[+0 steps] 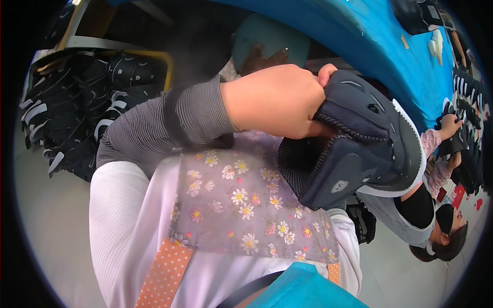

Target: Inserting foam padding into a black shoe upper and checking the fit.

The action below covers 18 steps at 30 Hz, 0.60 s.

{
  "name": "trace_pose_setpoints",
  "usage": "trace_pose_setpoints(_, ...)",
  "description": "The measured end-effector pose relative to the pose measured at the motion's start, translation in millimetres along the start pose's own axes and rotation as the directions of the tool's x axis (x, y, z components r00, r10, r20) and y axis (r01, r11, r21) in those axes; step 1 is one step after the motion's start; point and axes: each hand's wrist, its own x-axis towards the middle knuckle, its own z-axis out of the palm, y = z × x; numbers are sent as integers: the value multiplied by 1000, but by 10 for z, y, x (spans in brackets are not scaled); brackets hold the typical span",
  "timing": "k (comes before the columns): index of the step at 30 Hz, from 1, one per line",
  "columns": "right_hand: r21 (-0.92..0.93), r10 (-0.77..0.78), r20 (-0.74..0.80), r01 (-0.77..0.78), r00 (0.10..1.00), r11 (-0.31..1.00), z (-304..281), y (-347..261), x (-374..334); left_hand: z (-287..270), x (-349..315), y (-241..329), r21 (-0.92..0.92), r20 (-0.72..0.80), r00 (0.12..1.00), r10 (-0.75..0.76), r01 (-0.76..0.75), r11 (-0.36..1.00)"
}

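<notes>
Blue bench [359, 41] curving overhead. Floral apron [241, 205] covering lap. Dark shoe upper [359, 149] with white sole edge sitting over lap, mid-handling. Left hand [277, 100] fisting tight, grip clamped on shoe collar. Right hand hiding; cannot tell. Finished uppers [77, 118] piling in bin at left.

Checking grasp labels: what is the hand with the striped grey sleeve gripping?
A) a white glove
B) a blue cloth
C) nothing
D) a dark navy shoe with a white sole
D: the hand is clenched on the mesh collar of the dark navy shoe, over the floral apron.
</notes>
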Motion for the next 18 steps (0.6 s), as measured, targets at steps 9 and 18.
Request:
trace_pose_setpoints(9,463,487,-274,-330,829,823,-219,296,-141,182,-84,-442,99,121,980,-157,145,984)
trace_pose_setpoints(18,60,2,328,-23,945,998,-357,660,12,265,9,-248,183,-169,905,390,-360,915)
